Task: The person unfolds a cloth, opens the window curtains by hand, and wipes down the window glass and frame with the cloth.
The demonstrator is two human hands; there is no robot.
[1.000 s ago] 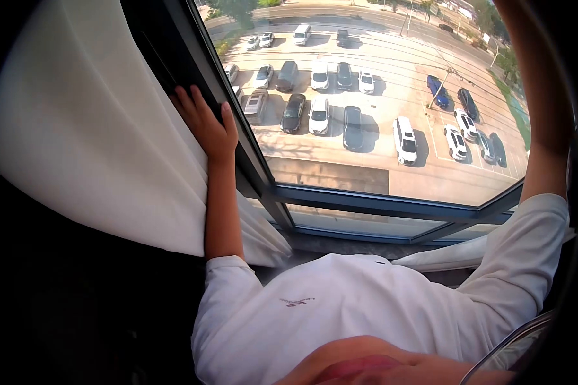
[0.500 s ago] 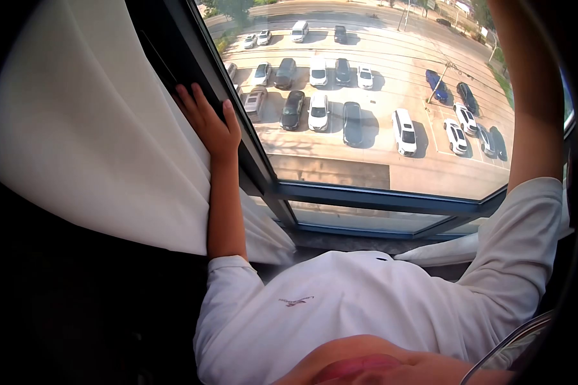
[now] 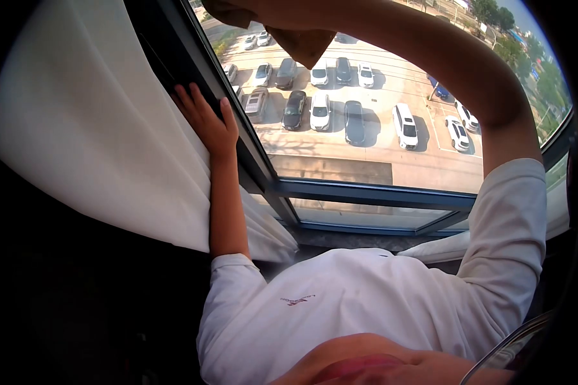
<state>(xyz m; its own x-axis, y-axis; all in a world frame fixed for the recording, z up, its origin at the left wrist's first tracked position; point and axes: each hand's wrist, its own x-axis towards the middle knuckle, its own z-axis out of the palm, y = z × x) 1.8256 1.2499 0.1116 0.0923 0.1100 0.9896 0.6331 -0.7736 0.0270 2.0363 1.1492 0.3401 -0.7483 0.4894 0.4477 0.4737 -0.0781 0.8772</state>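
Observation:
My left hand (image 3: 209,122) lies against the dark window frame (image 3: 253,138), with its fingers stretched out and the thumb apart. It holds nothing, and the white curtain (image 3: 103,122) hangs right beside it. At the top edge of the view, my right hand (image 3: 253,8) is on a brown cloth (image 3: 305,45) in front of the window glass (image 3: 372,170). One corner of the cloth dangles below the hand. The right fingers are mostly cut off or hidden. My right arm is bent across the upper part of the pane.
A horizontal frame bar (image 3: 379,191) runs below the big pane, with a lower pane beneath it. Another white curtain (image 3: 440,250) is bunched low on the right. Far below, beyond the glass, several parked cars (image 3: 320,112) stand in a lot.
My right arm has swung from the right edge leftward across the top of the window, bringing the right hand and brown cloth into view. My left hand has stayed on the frame.

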